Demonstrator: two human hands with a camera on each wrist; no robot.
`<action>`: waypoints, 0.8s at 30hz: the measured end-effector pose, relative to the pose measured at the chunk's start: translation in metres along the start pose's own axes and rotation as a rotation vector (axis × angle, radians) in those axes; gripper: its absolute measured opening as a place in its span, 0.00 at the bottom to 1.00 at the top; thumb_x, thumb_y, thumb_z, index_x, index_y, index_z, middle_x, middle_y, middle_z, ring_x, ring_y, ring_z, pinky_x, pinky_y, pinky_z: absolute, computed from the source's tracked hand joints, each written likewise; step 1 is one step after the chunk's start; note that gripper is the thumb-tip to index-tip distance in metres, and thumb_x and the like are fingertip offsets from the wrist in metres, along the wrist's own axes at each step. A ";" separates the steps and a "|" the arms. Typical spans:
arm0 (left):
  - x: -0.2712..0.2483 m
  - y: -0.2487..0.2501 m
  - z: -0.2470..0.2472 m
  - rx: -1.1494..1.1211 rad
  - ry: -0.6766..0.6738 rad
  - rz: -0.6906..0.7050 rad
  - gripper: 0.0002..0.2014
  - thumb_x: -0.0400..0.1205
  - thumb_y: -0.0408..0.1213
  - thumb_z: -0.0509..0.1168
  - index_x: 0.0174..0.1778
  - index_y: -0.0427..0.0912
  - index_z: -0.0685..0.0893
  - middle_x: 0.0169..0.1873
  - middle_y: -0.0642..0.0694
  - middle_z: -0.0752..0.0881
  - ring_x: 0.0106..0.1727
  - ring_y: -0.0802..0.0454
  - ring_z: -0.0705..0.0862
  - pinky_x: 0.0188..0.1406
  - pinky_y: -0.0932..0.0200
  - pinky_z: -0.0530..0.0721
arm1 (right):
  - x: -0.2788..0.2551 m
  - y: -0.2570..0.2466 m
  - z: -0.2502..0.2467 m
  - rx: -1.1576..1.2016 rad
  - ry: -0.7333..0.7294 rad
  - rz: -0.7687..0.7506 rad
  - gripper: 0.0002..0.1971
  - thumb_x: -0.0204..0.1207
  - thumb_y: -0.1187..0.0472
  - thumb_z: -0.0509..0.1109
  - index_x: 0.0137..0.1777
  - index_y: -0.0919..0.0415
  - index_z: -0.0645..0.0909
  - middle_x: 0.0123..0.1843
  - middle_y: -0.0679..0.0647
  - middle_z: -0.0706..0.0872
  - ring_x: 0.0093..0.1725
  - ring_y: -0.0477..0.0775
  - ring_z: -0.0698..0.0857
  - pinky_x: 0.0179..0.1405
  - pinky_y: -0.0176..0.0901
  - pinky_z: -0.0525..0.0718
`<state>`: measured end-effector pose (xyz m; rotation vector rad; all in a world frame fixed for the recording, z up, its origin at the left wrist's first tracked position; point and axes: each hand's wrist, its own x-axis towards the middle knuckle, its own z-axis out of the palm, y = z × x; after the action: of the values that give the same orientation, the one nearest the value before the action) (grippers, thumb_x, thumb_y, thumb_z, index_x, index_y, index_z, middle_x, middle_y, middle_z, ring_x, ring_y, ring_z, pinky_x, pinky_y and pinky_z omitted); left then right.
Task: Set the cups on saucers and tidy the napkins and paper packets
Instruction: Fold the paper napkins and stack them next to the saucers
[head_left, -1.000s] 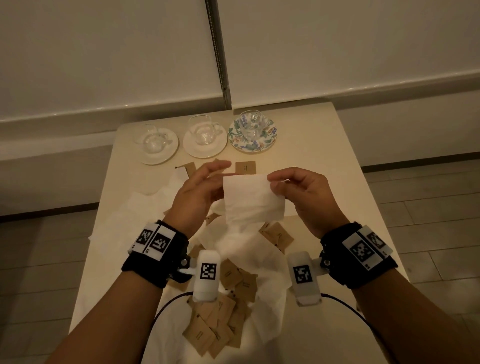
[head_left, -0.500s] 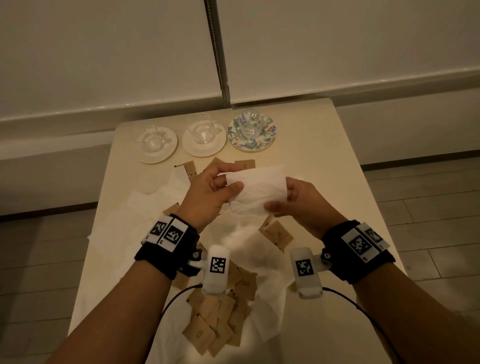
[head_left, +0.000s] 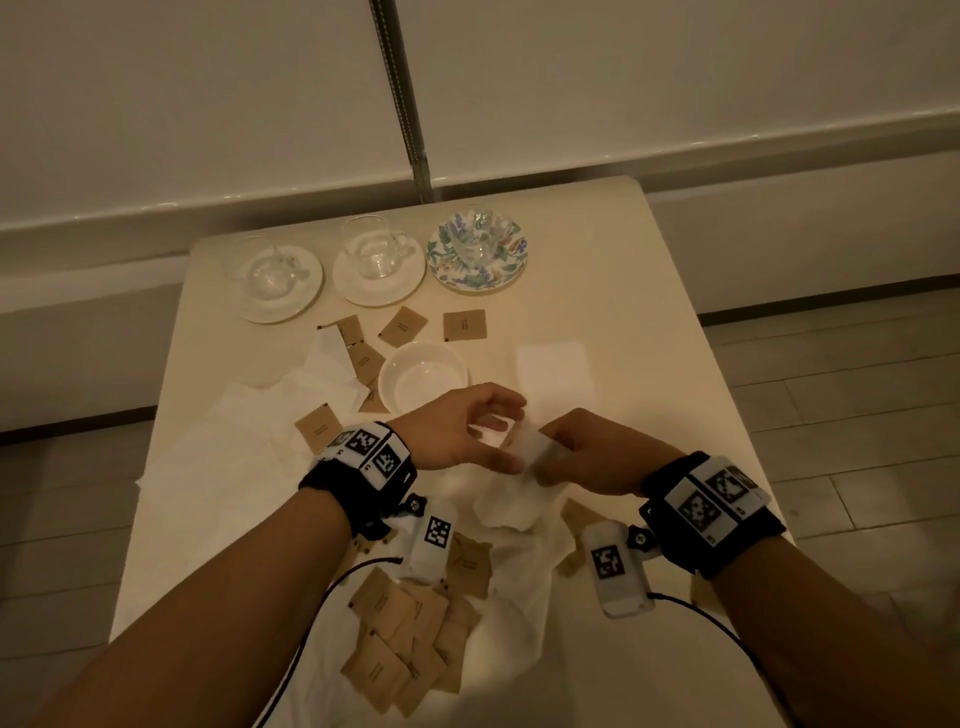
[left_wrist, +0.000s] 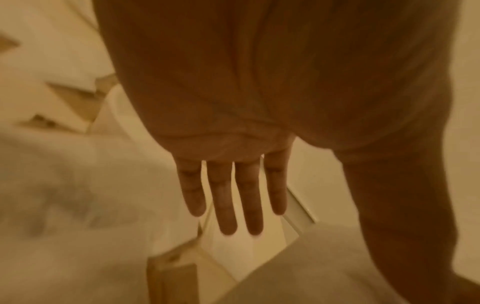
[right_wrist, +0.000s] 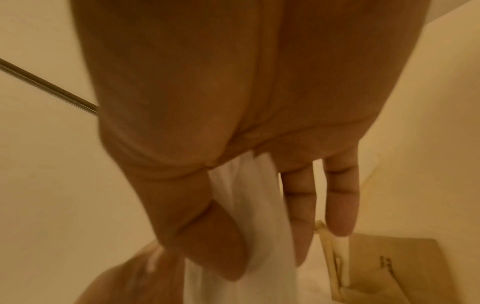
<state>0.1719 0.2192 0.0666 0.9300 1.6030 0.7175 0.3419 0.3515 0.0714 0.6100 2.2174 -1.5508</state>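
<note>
- Napkin: white, pinched between thumb and fingers of the right hand, above the crumpled napkin pile at mid-surface. The right wrist view confirms the thumb pressing the sheet against the fingers.
- Left hand: fingers straight and spread, holding nothing, just beside the napkin; whether the thumb tip touches it, cannot tell.
- Folded napkin: lies flat, right of the bowl, apart from other items.
- Cups: three glass ones, each on a saucer, in a row near the far edge.
- Packets: brown, heaped by the near edge; others scattered between bowl and saucers.
- Surface: right side and far right corner bare; left half covered with loose napkins reaching the left edge.
</note>
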 end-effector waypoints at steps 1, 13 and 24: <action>0.003 -0.001 0.003 -0.094 -0.048 -0.010 0.31 0.71 0.31 0.80 0.70 0.45 0.78 0.62 0.46 0.87 0.64 0.52 0.84 0.67 0.54 0.81 | -0.001 0.003 -0.001 0.020 -0.005 0.012 0.07 0.73 0.66 0.72 0.49 0.64 0.89 0.47 0.60 0.91 0.51 0.60 0.88 0.57 0.56 0.86; 0.062 -0.013 0.016 -0.318 0.402 -0.067 0.09 0.76 0.35 0.77 0.35 0.43 0.83 0.23 0.55 0.84 0.28 0.57 0.84 0.32 0.62 0.86 | 0.022 0.044 -0.028 0.722 0.461 0.144 0.16 0.72 0.75 0.75 0.58 0.69 0.80 0.52 0.64 0.88 0.52 0.65 0.89 0.43 0.54 0.90; 0.121 -0.024 0.028 -0.106 0.653 -0.273 0.07 0.80 0.44 0.71 0.41 0.47 0.82 0.37 0.48 0.88 0.41 0.47 0.88 0.47 0.51 0.89 | 0.085 0.077 -0.058 0.379 0.694 0.240 0.16 0.72 0.67 0.78 0.57 0.58 0.80 0.42 0.57 0.87 0.42 0.59 0.89 0.40 0.56 0.90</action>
<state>0.1826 0.3110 -0.0203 0.3924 2.1812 0.9578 0.3097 0.4411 -0.0144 1.6770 2.1603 -1.8262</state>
